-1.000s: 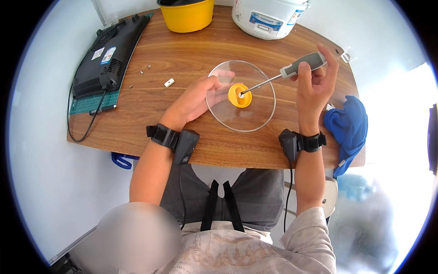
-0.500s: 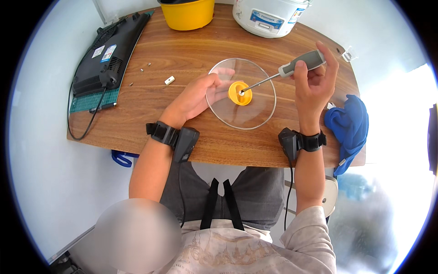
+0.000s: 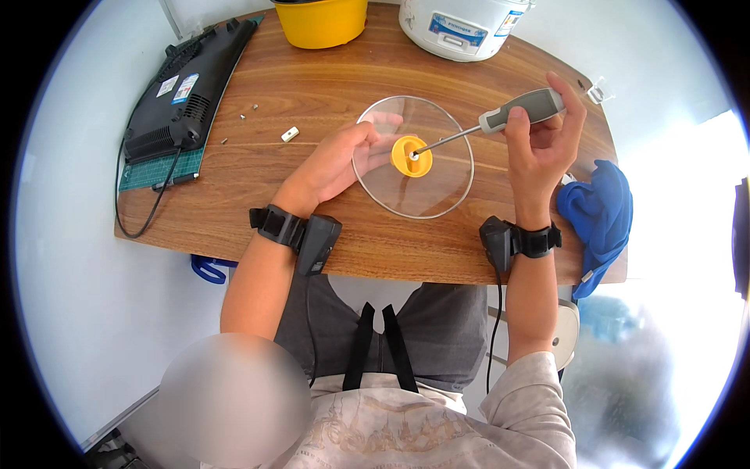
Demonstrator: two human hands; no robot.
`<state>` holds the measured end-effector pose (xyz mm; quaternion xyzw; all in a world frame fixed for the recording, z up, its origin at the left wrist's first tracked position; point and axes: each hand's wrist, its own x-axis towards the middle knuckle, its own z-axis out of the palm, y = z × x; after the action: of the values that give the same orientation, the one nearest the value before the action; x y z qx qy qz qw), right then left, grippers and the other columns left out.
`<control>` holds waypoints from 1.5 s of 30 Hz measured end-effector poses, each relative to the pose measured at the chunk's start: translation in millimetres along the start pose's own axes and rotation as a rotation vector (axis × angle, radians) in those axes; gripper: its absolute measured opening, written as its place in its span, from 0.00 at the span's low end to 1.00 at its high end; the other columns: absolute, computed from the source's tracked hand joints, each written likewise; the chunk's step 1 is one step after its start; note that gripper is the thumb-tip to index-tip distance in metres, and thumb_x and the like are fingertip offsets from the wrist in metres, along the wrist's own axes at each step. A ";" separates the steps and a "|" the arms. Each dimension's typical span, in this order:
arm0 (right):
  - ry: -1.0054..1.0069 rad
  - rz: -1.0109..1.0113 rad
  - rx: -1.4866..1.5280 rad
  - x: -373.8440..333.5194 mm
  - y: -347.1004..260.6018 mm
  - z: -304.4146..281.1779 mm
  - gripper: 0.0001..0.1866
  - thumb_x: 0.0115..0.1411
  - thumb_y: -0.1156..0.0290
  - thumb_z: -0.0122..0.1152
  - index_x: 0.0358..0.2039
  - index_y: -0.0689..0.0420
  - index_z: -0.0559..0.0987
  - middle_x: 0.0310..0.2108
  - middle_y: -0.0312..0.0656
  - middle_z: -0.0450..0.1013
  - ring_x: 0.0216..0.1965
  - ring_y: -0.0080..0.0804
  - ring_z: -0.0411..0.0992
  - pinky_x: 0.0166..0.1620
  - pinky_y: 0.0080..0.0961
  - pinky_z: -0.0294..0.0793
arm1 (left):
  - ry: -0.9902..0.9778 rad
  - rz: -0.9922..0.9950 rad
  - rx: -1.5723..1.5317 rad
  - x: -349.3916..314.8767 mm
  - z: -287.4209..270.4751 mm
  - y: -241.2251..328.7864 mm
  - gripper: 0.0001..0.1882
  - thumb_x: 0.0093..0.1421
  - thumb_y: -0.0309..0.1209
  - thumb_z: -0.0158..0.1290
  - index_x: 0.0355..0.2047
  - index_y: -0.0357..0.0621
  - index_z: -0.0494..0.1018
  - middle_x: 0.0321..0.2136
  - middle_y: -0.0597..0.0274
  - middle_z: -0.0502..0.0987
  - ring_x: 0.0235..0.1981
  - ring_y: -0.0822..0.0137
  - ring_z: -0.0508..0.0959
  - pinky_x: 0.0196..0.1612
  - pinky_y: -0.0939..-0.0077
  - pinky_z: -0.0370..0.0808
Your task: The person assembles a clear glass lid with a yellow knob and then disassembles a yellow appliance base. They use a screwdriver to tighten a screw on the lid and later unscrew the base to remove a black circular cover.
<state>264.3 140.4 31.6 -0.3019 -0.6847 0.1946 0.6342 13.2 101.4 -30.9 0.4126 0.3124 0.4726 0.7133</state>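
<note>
My left hand [image 3: 344, 160] grips a round glass lid [image 3: 437, 191] by its left side, with some fingers seen through the glass behind it. A yellow knob [image 3: 420, 166] sits at the lid's middle, its hollow face toward me. My right hand [image 3: 543, 144] is closed round the grey handle of a screwdriver [image 3: 527, 108]. The screwdriver's shaft slants down to the left, and its tip meets the centre of the knob. Whether a screw is under the tip is too small to tell.
A small white block [image 3: 290, 134] and several tiny metal bits lie left of the lid. At the far left a black appliance [image 3: 168, 105] rests on a green mat [image 3: 139, 179]. Behind stand a yellow pot [image 3: 324, 23] and a white cooker [image 3: 453, 31]. Blue cloth [image 3: 601, 207] hangs at the right edge.
Almost nothing differs. The screwdriver and my right hand have shifted very slightly right, its tip still at the knob's centre. My left hand keeps its hold on the lid.
</note>
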 end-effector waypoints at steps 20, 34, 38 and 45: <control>0.080 0.034 -0.045 -3.3 2.1 -3.3 0.25 0.60 0.76 0.63 0.58 0.60 0.69 0.35 0.39 0.74 0.34 0.23 0.77 0.36 0.20 0.79 | -0.018 -0.009 -0.008 -2.4 2.1 2.1 0.26 0.66 0.32 0.41 0.63 0.37 0.60 0.61 0.43 0.66 0.64 0.58 0.67 0.71 0.65 0.59; 0.089 0.093 -0.036 -4.1 -1.5 1.1 0.24 0.59 0.75 0.64 0.56 0.61 0.70 0.33 0.39 0.76 0.32 0.22 0.78 0.36 0.19 0.79 | -0.024 0.007 -0.005 -0.5 1.5 0.2 0.26 0.66 0.32 0.40 0.63 0.38 0.60 0.61 0.42 0.67 0.64 0.57 0.66 0.72 0.64 0.58; 0.077 0.082 -0.040 -4.1 -1.5 0.4 0.24 0.60 0.75 0.64 0.56 0.61 0.70 0.34 0.39 0.76 0.33 0.22 0.78 0.36 0.20 0.79 | 0.005 0.006 0.000 1.8 -6.2 -4.8 0.26 0.66 0.32 0.40 0.63 0.38 0.59 0.61 0.42 0.67 0.65 0.58 0.66 0.72 0.64 0.57; 0.009 0.013 0.008 -2.8 -5.2 -7.7 0.19 0.67 0.72 0.56 0.57 0.61 0.74 0.37 0.39 0.78 0.31 0.19 0.74 0.35 0.19 0.77 | -0.006 0.010 -0.014 -1.8 0.9 0.3 0.25 0.66 0.31 0.40 0.63 0.37 0.59 0.60 0.43 0.68 0.64 0.58 0.66 0.72 0.64 0.57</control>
<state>271.1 133.9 33.8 -0.3047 -0.6791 0.1998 0.6372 13.2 99.5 -30.1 0.4105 0.3048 0.4771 0.7148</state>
